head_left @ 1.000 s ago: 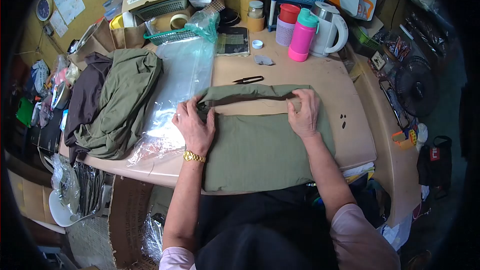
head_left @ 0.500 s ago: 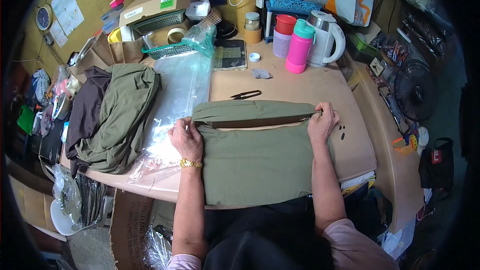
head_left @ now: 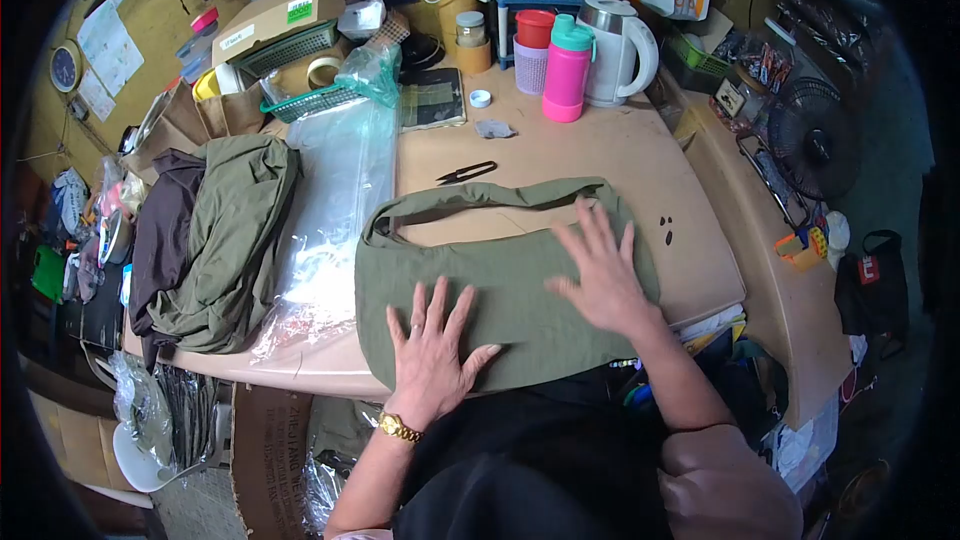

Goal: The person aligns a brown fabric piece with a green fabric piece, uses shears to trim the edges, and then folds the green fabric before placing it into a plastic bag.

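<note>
Close to the person, at the near edge of the worktop (head_left: 640,155), lies a green cloth bag (head_left: 500,290). It is spread out flat, and its bottom hangs a little over the edge. Both hands lie on top of it. The left hand (head_left: 432,350) is flat on the lower part of the bag, with a gold watch (head_left: 398,427) on the wrist. Its fingers (head_left: 440,300) are spread wide and grasp nothing. The right hand (head_left: 600,275) is flat on the right side of the bag. Its fingers (head_left: 592,225) are spread wide too and hold nothing.

Farther up, the bag's strap (head_left: 480,197) makes a long loop on the worktop. Just past the strap lie small black snips (head_left: 466,172). To the left of the bag is a clear plastic sheet (head_left: 335,200). Left of that sits a pile of green and brown cloth (head_left: 215,235).

At the far side stand a pink bottle (head_left: 566,70) and a white kettle (head_left: 615,50), close together. A green basket (head_left: 305,100) is at the far left.
</note>
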`<state>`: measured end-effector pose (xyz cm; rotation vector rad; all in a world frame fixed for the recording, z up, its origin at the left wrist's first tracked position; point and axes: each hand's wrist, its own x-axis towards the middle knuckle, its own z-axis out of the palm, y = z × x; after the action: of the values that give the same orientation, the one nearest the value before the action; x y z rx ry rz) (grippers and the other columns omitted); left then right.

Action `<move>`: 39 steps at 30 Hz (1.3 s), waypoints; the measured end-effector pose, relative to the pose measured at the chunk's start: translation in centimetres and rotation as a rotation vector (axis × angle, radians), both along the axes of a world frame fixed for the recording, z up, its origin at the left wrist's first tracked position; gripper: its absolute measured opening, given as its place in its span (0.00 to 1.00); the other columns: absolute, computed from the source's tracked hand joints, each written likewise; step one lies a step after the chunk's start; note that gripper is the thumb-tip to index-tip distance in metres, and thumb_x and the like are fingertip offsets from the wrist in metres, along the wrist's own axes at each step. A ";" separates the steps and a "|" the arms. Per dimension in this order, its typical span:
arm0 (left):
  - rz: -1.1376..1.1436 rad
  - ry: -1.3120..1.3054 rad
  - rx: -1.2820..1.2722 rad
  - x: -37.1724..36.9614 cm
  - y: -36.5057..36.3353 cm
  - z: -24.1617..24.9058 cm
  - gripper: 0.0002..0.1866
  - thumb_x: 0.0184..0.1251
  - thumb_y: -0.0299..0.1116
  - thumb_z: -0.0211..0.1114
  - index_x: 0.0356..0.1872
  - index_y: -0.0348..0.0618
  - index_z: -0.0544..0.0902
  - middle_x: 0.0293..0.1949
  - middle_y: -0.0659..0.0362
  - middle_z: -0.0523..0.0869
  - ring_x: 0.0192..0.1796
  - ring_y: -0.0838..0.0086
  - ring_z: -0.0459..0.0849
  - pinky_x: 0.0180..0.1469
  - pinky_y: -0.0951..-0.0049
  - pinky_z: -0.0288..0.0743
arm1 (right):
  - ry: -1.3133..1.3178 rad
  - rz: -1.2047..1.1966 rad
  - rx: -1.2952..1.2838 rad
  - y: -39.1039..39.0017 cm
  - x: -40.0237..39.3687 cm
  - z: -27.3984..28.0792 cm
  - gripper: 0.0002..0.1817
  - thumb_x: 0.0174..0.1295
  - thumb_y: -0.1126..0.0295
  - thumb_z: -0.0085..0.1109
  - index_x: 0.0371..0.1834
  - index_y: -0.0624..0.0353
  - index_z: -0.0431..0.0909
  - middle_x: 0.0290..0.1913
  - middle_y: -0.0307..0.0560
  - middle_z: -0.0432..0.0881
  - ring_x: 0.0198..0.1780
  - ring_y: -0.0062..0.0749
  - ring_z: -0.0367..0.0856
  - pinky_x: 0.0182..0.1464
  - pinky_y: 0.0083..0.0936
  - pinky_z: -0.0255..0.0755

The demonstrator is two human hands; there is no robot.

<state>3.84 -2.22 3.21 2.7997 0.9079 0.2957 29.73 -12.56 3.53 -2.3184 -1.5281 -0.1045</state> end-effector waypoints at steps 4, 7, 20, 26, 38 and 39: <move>0.050 0.022 0.031 0.7 0.6 -3.3 0.42 0.69 0.66 0.51 0.77 0.53 0.61 0.79 0.48 0.55 0.80 0.46 0.50 0.74 0.30 0.37 | 0.034 0.143 -0.285 0.2 2.9 -2.2 0.38 0.70 0.47 0.53 0.80 0.45 0.54 0.82 0.59 0.42 0.83 0.54 0.36 0.75 0.71 0.28; 0.066 0.038 0.048 1.0 0.3 -3.3 0.43 0.68 0.67 0.51 0.77 0.51 0.60 0.79 0.47 0.55 0.80 0.46 0.50 0.74 0.29 0.36 | 0.015 0.144 -0.280 0.5 2.1 0.2 0.36 0.71 0.50 0.54 0.79 0.50 0.56 0.82 0.58 0.44 0.82 0.52 0.38 0.76 0.70 0.30; 0.080 0.037 0.034 0.8 -0.6 -2.8 0.43 0.67 0.67 0.54 0.76 0.51 0.64 0.78 0.49 0.58 0.80 0.50 0.51 0.74 0.30 0.38 | 0.408 0.256 -0.006 14.9 3.9 -4.3 0.10 0.64 0.67 0.60 0.38 0.64 0.79 0.35 0.53 0.81 0.39 0.46 0.82 0.42 0.40 0.75; 0.089 0.009 0.024 0.7 -0.6 -3.0 0.42 0.66 0.66 0.55 0.75 0.52 0.65 0.77 0.49 0.59 0.79 0.49 0.53 0.74 0.31 0.37 | 1.195 -0.009 0.504 15.5 8.0 -0.2 0.03 0.68 0.76 0.49 0.38 0.56 0.73 0.24 0.35 0.71 0.18 0.19 0.65 0.20 0.19 0.59; 0.096 -0.193 -0.053 0.4 -0.1 -4.1 0.42 0.67 0.66 0.52 0.76 0.49 0.64 0.77 0.50 0.59 0.80 0.52 0.51 0.74 0.30 0.37 | -0.122 0.368 -0.161 0.7 -12.7 4.3 0.40 0.63 0.44 0.59 0.77 0.48 0.61 0.77 0.59 0.58 0.79 0.62 0.48 0.70 0.77 0.37; 0.114 -0.076 -0.001 0.6 -0.1 -3.8 0.42 0.68 0.66 0.51 0.76 0.49 0.64 0.77 0.50 0.59 0.80 0.52 0.51 0.74 0.30 0.37 | -0.177 0.193 -0.227 -0.2 -11.2 2.5 0.41 0.63 0.44 0.59 0.77 0.47 0.60 0.78 0.58 0.57 0.79 0.62 0.46 0.70 0.78 0.37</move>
<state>4.40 -2.35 -0.59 2.7199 1.0512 0.4151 18.48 -12.72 6.02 -2.3692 -1.9341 -0.0921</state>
